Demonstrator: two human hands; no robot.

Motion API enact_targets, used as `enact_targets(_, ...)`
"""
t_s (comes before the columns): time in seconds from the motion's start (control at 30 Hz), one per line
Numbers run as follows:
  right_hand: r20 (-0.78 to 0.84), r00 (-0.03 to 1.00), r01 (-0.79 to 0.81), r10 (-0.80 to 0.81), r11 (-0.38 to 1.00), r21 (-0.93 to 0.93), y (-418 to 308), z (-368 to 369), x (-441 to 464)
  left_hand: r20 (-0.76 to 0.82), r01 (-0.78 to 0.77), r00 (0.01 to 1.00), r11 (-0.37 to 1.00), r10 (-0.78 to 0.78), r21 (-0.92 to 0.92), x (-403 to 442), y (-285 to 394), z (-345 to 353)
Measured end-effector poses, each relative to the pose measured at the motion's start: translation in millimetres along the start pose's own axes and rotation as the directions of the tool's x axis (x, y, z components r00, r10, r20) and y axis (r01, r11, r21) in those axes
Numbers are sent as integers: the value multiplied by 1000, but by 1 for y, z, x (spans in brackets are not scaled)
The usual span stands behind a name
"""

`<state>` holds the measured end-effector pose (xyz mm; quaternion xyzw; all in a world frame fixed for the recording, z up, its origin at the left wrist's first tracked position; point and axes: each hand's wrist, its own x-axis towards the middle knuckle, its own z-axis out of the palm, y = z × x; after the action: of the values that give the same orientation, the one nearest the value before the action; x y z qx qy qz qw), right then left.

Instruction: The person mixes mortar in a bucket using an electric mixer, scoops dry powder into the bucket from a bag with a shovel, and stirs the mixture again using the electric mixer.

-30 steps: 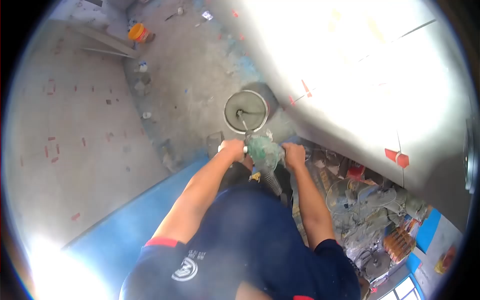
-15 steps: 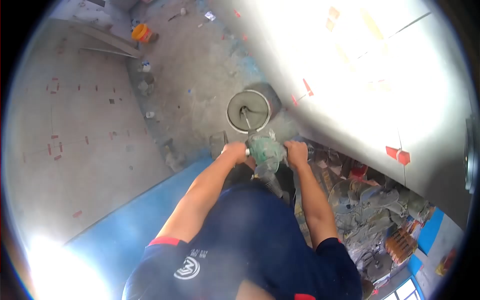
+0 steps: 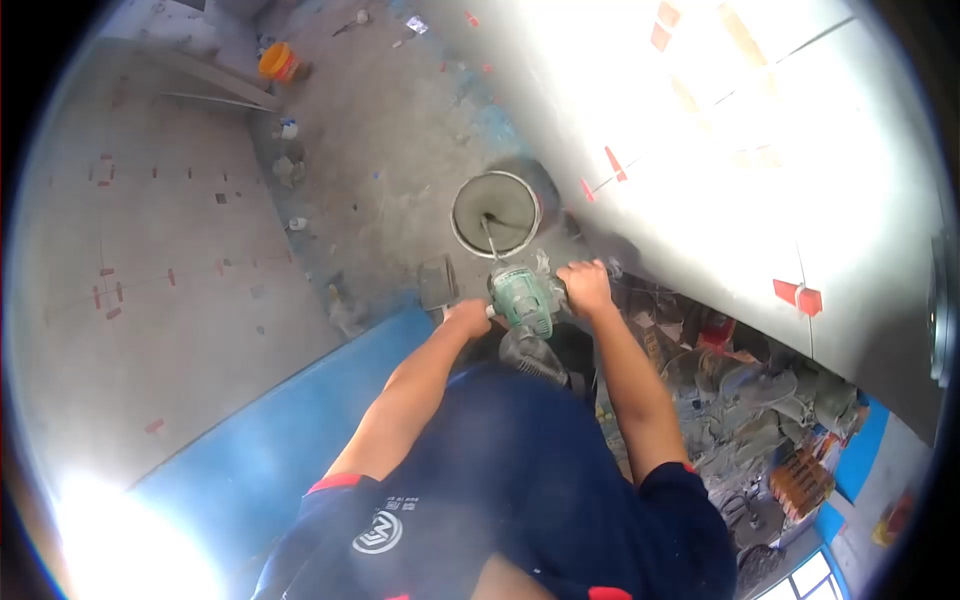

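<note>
A green electric mixer [image 3: 524,301] is held between my two hands, its dark rear end towards my body. My left hand [image 3: 468,318] is closed around the side handle on its left. On the other side my right hand [image 3: 587,287] grips the right handle. The mixer's metal shaft [image 3: 490,238] reaches down into a bucket [image 3: 456,232] with a pale rim. Grey, wet-looking mix [image 3: 508,198] fills part of the bucket around the shaft. The shaft's lower end is hidden in the mix.
Large grey tiles with red clips cover the left wall [image 3: 190,260] and the bright right wall [image 3: 700,150]. An orange bucket [image 3: 278,62] stands far back. Tools and clutter [image 3: 740,400] lie at my right. Blue covering [image 3: 290,420] runs along the lower left.
The mixer body has turned and tilted, with its green housing now more upright in view. My right hand has shifted slightly up, my left slightly down. The shaft stays in the bucket.
</note>
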<state>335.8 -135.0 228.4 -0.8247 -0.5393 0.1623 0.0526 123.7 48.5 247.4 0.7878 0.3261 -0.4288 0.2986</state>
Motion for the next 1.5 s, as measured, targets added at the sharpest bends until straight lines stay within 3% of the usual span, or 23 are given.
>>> enact_targets(0.13,-105,993,49,-49,999,-2,4,11,3,-30,15,999,1000,-15,5,6,10,-1)
enact_targets(0.23,-86,994,63,-64,998,-17,0,-3,5,-54,-46,998,998,44,-37,9,-4,19)
enact_targets(0.37,-70,992,99,-101,995,-30,1,-4,8,21,-6,1000,999,7,-41,10,-4,24)
enact_targets(0.4,-78,992,100,-103,994,-41,6,-6,11,-47,-116,993,989,112,-89,7,-6,29)
enact_targets(0.43,-94,988,122,-125,992,-44,1,-3,10,-70,-31,997,994,24,-106,7,-8,31)
enact_targets(0.5,-135,981,135,-142,989,-59,0,-6,8,-79,-130,989,984,121,-119,5,-8,33)
enact_targets(0.53,-45,994,99,-101,994,-46,-1,-8,8,-38,-48,998,992,43,-119,11,-10,36)
enact_targets(0.57,-48,994,91,-94,995,-49,2,-13,10,-17,-86,996,993,85,-84,8,-5,34)
enact_targets(0.63,114,990,87,-77,993,-84,-6,-18,13,-83,-107,992,986,97,-128,21,-17,52)
enact_targets(0.7,38,995,97,-94,990,-99,-5,-13,13,-114,-205,976,963,187,-178,17,-15,53)
enact_targets(0.77,19,994,112,-111,990,-90,-5,-11,13,-155,-199,973,958,169,-206,5,-11,52)
enact_targets(0.8,83,991,113,-104,987,-111,-6,-12,13,-90,-140,988,971,124,-196,7,-13,50)
enact_targets(0.83,37,989,149,-146,982,-112,-5,-12,13,-43,-174,985,963,169,-207,5,-10,48)
enact_targets(0.9,20,989,147,-146,983,-107,-2,-8,14,-51,-108,994,975,100,-196,3,-9,48)
enact_targets(0.97,-75,986,140,-150,982,-125,-6,-8,13,-83,-226,974,946,212,-231,0,-10,46)
enact_targets(1.0,2,988,152,-152,982,-110,-7,-10,13,-35,-133,991,964,129,-230,-1,-9,47)
enact_targets(1.03,42,990,142,-138,981,-134,-8,-14,14,-98,-203,978,948,184,-246,-5,-9,48)
enact_targets(1.1,7,990,140,-141,980,-140,-8,-9,15,15,-182,981,956,191,-229,-9,-4,39)
enact_targets(1.13,-16,990,136,-140,981,-141,-7,-7,14,-100,-232,972,940,213,-249,-17,-3,39)
enact_targets(1.23,18,991,133,-132,979,-152,-7,-6,14,-67,-213,977,939,203,-271,-11,-4,45)
enact_targets(1.3,-25,986,161,-166,976,-145,-8,-9,13,-135,-295,954,912,266,-285,26,-26,83)
enact_targets(1.37,-40,983,174,-181,976,-127,-7,-10,13,55,-195,975,952,214,-236,26,-24,76)
enact_targets(1.5,27,984,179,-177,972,-154,-7,-8,17,-86,-213,976,945,198,-248,24,-22,83)
